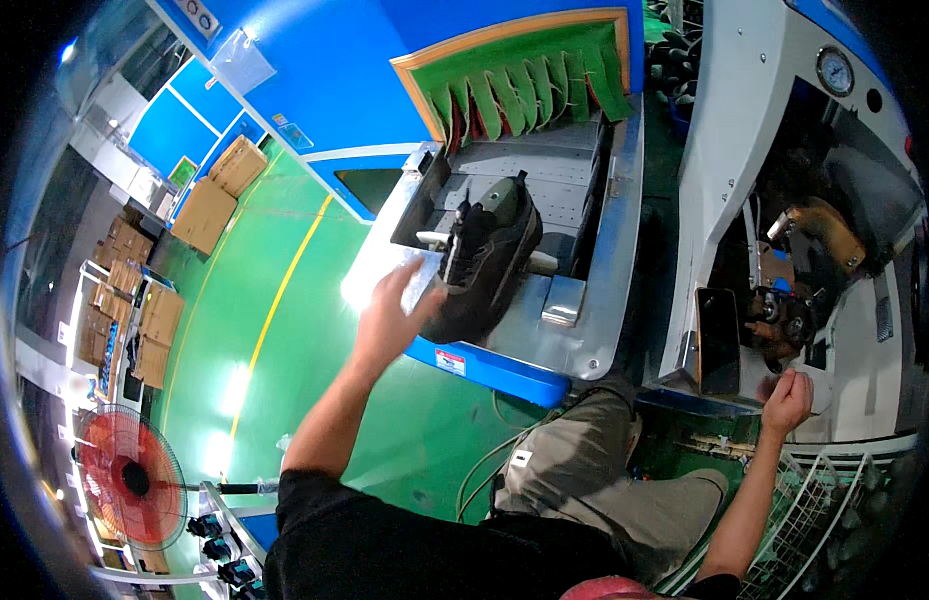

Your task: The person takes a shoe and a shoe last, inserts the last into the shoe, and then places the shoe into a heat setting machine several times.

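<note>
My left hand [393,315] is open, its fingers spread beside a black lace-up shoe [482,268]. The fingertips are close to the shoe's side; whether they touch it cannot be made out. Inside the shoe's opening shows a greenish shoe last [501,203]. The shoe lies at the near end of a slatted grey conveyor [545,160], over a metal table edge. On the right, my right hand [788,402] has its fingers curled closed by the lower front of a white machine [725,150]. What it holds, if anything, is hidden.
Green curtain strips [530,95] hang across the blue machine's opening behind the conveyor. A dark upright panel [718,340] stands by the white machine's dark cavity. White wire racks [800,505] are at lower right. A red fan [132,478] and cardboard boxes [205,215] stand left.
</note>
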A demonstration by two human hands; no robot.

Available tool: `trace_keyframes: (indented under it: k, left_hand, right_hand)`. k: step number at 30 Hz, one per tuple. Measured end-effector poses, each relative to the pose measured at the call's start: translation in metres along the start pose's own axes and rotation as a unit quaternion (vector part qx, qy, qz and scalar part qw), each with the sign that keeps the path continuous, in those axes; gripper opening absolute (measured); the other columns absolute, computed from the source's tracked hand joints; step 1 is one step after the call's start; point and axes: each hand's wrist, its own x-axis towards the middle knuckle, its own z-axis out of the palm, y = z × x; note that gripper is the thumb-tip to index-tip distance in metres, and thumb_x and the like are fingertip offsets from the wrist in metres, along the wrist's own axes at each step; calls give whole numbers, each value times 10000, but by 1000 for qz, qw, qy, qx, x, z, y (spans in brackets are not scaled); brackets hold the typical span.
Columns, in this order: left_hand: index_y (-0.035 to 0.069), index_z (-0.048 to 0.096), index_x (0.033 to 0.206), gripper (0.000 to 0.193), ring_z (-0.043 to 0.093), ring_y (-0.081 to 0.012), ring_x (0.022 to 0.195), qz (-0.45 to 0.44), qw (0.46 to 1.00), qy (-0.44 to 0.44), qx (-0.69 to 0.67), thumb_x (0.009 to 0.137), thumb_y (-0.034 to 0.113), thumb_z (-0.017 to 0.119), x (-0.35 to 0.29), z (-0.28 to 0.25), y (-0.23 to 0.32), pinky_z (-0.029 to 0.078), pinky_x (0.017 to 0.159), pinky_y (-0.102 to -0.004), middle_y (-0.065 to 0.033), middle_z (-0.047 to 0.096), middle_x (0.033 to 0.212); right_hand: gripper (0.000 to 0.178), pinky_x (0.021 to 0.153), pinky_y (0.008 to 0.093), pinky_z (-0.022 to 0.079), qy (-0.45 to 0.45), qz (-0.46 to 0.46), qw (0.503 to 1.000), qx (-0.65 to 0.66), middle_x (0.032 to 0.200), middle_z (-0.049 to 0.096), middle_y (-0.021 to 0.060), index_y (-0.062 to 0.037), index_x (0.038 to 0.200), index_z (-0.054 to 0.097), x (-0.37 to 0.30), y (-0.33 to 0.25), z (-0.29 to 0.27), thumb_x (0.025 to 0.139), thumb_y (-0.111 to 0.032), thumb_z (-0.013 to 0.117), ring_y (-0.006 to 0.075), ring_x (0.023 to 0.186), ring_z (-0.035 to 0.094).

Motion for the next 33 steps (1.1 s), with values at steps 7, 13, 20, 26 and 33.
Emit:
trace_keyframes:
  k: [7,13,20,26,33]
  left_hand:
    - [51,576,1271,557,643,-347,1114,102,992,68,-23,829,319,783,87,46,21,509,936,-401,-198,604,1317]
    - [15,595,929,283,679,-414,1020,152,954,244,-89,778,88,823,52,91,17,571,825,-421,-276,624,1239]
    - [12,626,918,356,713,-287,1033,188,923,284,-178,682,43,891,52,112,-1,585,829,-335,-192,682,1219]
    - [1,672,1028,364,701,-243,1065,129,937,255,-202,715,-2,856,46,100,-6,560,892,-317,-188,675,1239]
    - [63,279,1491,549,582,-213,1160,-9,862,248,-442,1003,90,530,61,111,11,463,1014,-361,-154,559,1359]
  right_hand:
    - [369,582,419,353,-19,-10,1000,16,657,408,122,-8,696,442,-1,2,7,1014,-171,535,303,623,436]
    - [325,607,418,380,-35,8,999,7,696,449,143,10,755,492,-5,9,3,1023,-172,518,320,647,473]
    - [371,590,401,309,-47,25,999,12,669,347,95,-10,720,404,-13,16,2,1047,-166,484,265,613,355]
    - [349,596,396,342,-56,12,998,41,680,396,104,7,728,452,-11,9,5,1033,-155,504,269,623,398]
    - [177,701,460,449,-165,122,979,-6,832,594,155,-21,871,641,2,-25,-35,929,-187,662,353,763,563]
